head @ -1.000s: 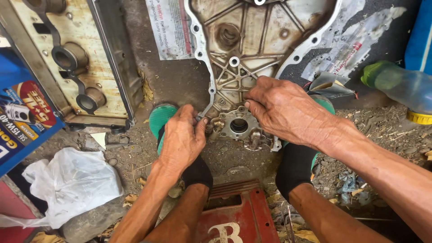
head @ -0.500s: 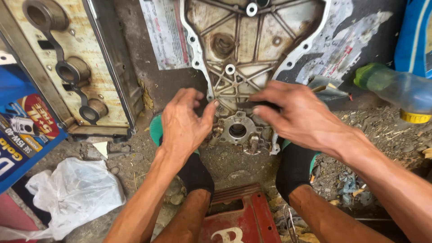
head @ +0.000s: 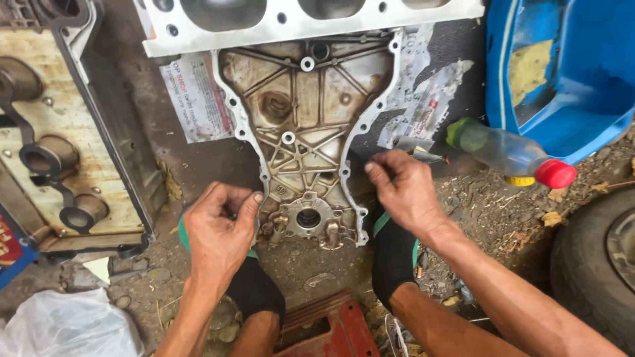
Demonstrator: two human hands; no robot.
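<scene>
While the metal engine cover (head: 307, 125) lies flat on the dirt between our two black-socked feet, our left hand (head: 221, 231) curls loosely at its lower left edge, thumb touching the rim, gripping nothing we can see. Our right hand (head: 403, 192) pinches at the right edge (what it holds is hidden). A plastic bottle (head: 509, 153) lies just beside.

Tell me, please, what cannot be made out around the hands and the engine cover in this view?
- Head view: left hand curls closed, hiding its palm and any contents.
- Right hand: fingertips hide whatever they pinch.
- Engine cover: its top is hidden under the grey block, itself cropped by the frame.
</scene>
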